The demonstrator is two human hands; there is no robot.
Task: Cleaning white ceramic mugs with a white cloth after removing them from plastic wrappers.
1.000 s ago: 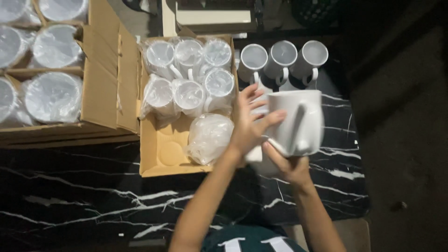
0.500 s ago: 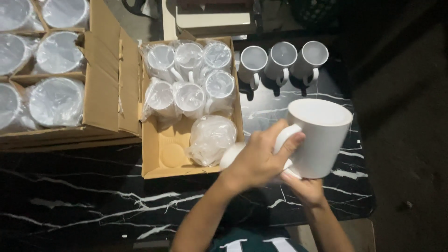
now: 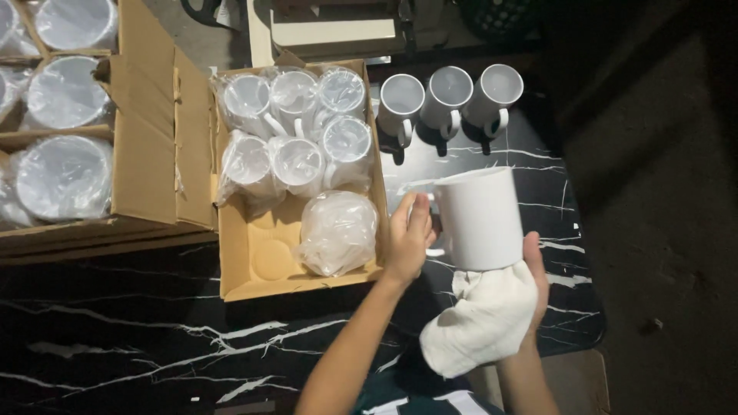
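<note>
Head view is showing a white mug (image 3: 478, 219) being held above the black marbled counter (image 3: 138, 338), right of centre in the frame. Left hand (image 3: 407, 240) is gripping it at the handle side, fingers pressed against the wall. Right hand (image 3: 530, 284) is supporting the base through a white cloth (image 3: 480, 327), grip closed around cloth and mug bottom. Three bare mugs (image 3: 450, 96) are standing in a row at upper centre. An open carton (image 3: 254, 261) of plastic-wrapped mugs (image 3: 296, 127) is sitting just left of the hands. Risk noted: the cloth could be letting the smooth glazed mug slip; a fall onto the hard counter would likely be chipping it.
</note>
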